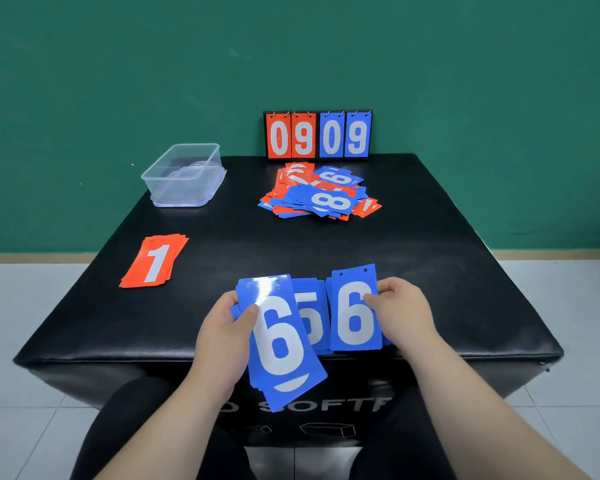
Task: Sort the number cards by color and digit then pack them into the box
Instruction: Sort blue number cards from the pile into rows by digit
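Head view. A green wall (118, 64) backs a black padded table (430, 237) that stands on a pale tiled floor (14, 306). At the table's far edge a flip scoreboard (317, 135) stands upright, reading 0 9 in red and 0 9 in blue.

The clear plastic box (182, 174) sits at the far left corner, well apart from both hands. No coloured cards can be seen through its walls.

A mixed pile (321, 194) of red and blue cards lies loose in front of the scoreboard, unsorted. A red stack (153, 261) with a 1 on top lies squared off at the left.

The left hand (222, 327) grips a stack of blue cards (281, 341), thumb on the top face and fingers curled behind. The top card shows an underlined 6.

The right hand (400, 306) pinches a blue 6 card (355, 313) at its right edge, thumb on the face. More blue edges show behind it.

A blue 5 card (310, 317) sits between the two. Whether it is held or rests on the table cannot be told.

Assessment: sorting is at an early to middle stage. One red group is set out and the blue cards are in hand. The far pile remains to be sorted, and packing has not begun.
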